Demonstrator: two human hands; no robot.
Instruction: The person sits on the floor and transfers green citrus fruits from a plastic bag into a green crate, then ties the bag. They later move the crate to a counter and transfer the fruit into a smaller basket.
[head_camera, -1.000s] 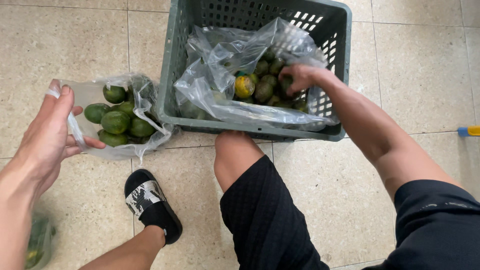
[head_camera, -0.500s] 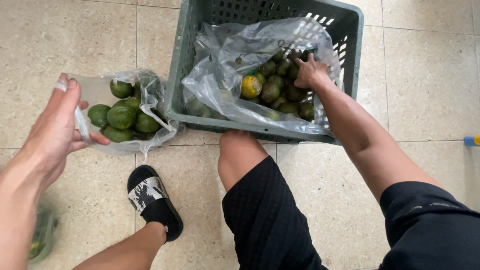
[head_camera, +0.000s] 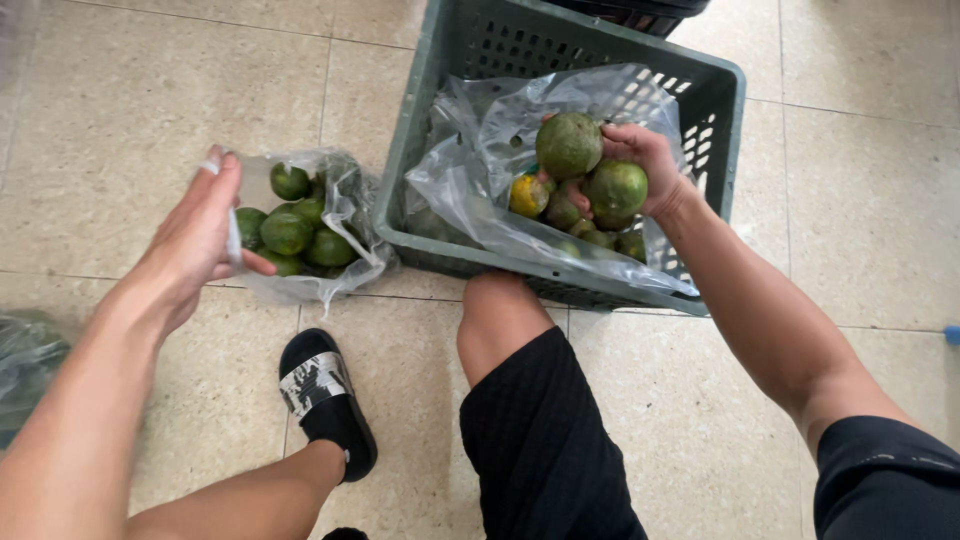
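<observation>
Down on the tiled floor (head_camera: 120, 110), a person is crouching, one bare knee pressing up against the front wall of a grey-green plastic crate (head_camera: 455, 75). Inside the crate a clear plastic liner (head_camera: 480, 190) is lying crumpled around a heap of green citrus fruits (head_camera: 600, 240), with one yellow-orange fruit (head_camera: 528, 196) sitting among them.

Over that heap the right hand (head_camera: 650, 165) is hovering with its fingers curled and grasping two green fruits at once: a larger dull one (head_camera: 568, 145) at the fingertips and a shinier one (head_camera: 616, 190) tucked against the palm. Both are lifted a little clear of the pile but are staying within the crate's walls.

Just beside the crate, on its left side, a small clear plastic bag (head_camera: 340, 270) is resting on the tiles, already holding several green fruits (head_camera: 288, 230). The left hand (head_camera: 195, 245) is pinching the bag's near edge between thumb and fingers, holding the mouth open toward the crate. A strip of white tape or bandage is wrapping one fingertip.

Below, a foot is wearing a black slide sandal (head_camera: 325, 400) with a silvery band, planted between the bag and the knee. Black textured shorts (head_camera: 545, 440) are covering the thigh. At the far left edge, another plastic-wrapped bundle (head_camera: 25, 365) is showing, blurred.
</observation>
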